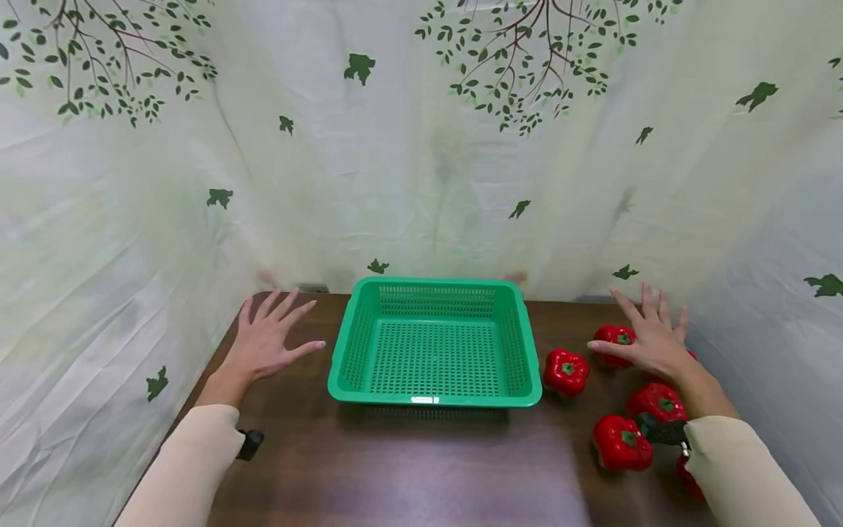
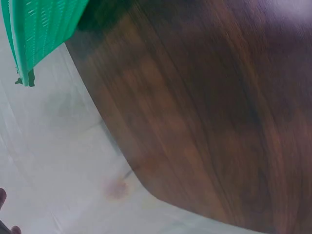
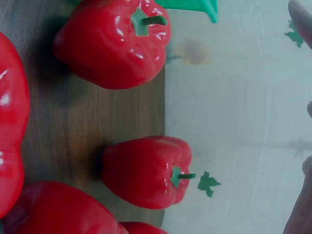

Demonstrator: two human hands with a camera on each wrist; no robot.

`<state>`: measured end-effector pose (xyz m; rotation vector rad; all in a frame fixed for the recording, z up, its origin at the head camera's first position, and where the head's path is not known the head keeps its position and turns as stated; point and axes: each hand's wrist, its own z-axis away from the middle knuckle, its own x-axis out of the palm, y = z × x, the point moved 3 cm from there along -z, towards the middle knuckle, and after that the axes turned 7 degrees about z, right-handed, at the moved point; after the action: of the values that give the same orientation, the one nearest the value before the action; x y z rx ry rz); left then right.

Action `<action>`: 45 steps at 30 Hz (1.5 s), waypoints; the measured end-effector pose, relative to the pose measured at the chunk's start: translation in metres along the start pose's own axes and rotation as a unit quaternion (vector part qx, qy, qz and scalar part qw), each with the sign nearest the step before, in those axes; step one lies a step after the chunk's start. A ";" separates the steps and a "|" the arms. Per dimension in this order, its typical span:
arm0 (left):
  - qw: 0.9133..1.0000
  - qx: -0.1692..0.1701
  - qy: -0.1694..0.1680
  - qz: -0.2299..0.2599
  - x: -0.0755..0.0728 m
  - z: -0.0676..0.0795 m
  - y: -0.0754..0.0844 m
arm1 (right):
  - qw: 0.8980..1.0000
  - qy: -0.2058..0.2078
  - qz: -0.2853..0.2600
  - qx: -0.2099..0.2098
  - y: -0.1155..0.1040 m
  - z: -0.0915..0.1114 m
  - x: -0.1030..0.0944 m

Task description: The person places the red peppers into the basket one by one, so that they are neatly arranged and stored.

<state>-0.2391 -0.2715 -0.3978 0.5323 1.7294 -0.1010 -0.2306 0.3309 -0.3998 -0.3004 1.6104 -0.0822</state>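
Observation:
A green plastic basket [image 1: 435, 401] with a slotted floor and walls stands in the middle of the brown table, nothing inside it. Left of it my left hand [image 1: 263, 348] hovers with fingers spread, holding nothing. On the right, my right hand [image 1: 648, 340] is spread in the same way over a group of red bell peppers and grips none. One bell pepper [image 1: 566, 372] sits beside the basket's right wall. Another bell pepper [image 1: 615, 345] shows by the right thumb. Nearer the front are a bell pepper [image 1: 622, 443] and others partly hidden under the right forearm.
A white cloth [image 1: 435, 183] printed with leaves and branches hangs behind the table and along both sides. The wooden table [image 2: 195, 107] ends in a rounded corner at the back left. Dark straps with small mounts sit on both wrists.

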 end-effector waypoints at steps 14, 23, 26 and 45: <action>0.985 -0.071 -0.009 0.158 0.021 -0.006 -0.001 | 0.997 0.053 -0.043 0.023 0.043 0.042 -0.009; 0.954 -0.137 -0.039 0.265 0.032 -0.005 -0.002 | 0.990 0.065 -0.115 0.048 0.072 0.073 -0.002; 0.939 -0.162 -0.049 0.299 0.037 -0.004 -0.002 | 0.986 0.067 -0.139 0.059 0.082 0.086 0.003; 0.878 -0.218 -0.110 0.412 0.062 -0.008 0.008 | 0.954 0.003 -0.246 0.170 0.123 0.152 0.048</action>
<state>-0.2510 -0.2435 -0.4524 0.8333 1.1308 0.7896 -0.0991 0.4573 -0.4855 -0.4260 1.4647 -0.7350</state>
